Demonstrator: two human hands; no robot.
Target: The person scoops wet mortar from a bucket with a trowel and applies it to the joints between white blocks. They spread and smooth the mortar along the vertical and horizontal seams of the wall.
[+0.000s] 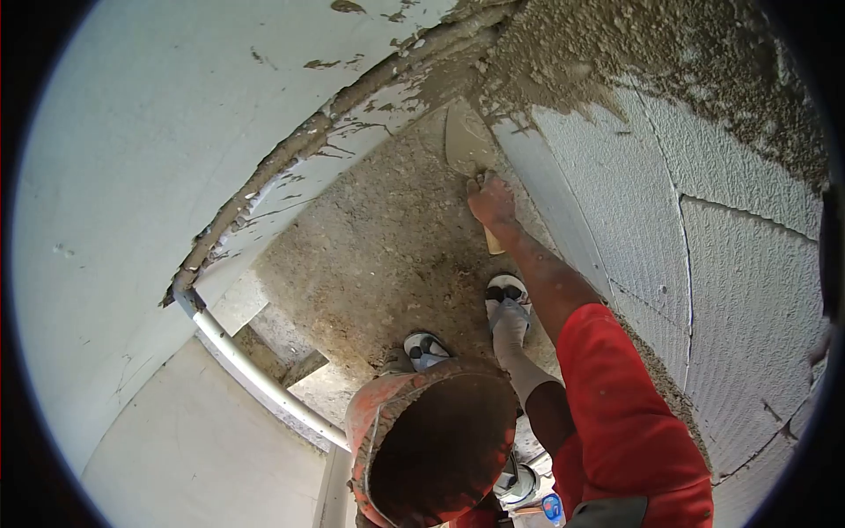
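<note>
My right hand (491, 201) is closed around a trowel (466, 141). Its mortar-smeared blade points away from me, close to the corner where the walls meet, and the end of its pale handle shows below my fist. An orange bucket (363, 407), crusted with mortar on its rim, is tilted close in front of my body. The inside of the bucket is dark, so its contents are hard to make out. My left hand does not show.
Wet mortar (634, 53) covers the upper part of the right block wall (748, 264). A white pipe (255, 374) runs along the left wall from a mortar-filled groove (273, 167). My sandalled feet stand on the rough, dusty floor (370, 238).
</note>
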